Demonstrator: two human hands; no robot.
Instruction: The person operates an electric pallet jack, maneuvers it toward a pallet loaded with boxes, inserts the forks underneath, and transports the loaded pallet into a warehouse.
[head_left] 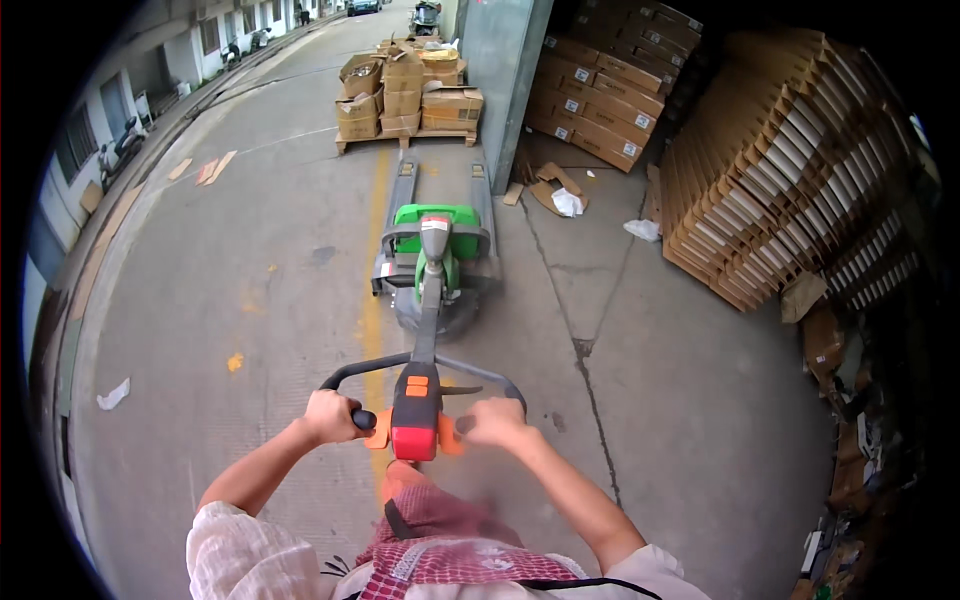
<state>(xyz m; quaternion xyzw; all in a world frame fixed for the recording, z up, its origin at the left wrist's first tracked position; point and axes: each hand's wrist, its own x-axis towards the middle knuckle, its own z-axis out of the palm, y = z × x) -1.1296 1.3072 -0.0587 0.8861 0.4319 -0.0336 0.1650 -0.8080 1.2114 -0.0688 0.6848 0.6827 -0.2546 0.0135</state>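
Both my hands grip the handle of a green and grey pallet jack [436, 228]. My left hand [336, 417] is wrapped round the black left grip, beside an orange lever. On the other side my right hand [492, 421] closes round the right grip. Between them sits the handle head [415, 405], dark with orange buttons and a red end. The two forks [404, 185] point away from me, bare, toward a wooden pallet [405, 139] loaded with cardboard boxes [403, 85]. The fork tips appear short of the pallet.
A grey metal door or panel [500, 80] stands right of the pallet. Farther right are stacked boxes [597, 100] and a tall leaning stack of flat cardboard [780, 170]. Scraps and a white bag [567, 203] lie on the concrete. Buildings and parked scooters [125, 140] line the left side.
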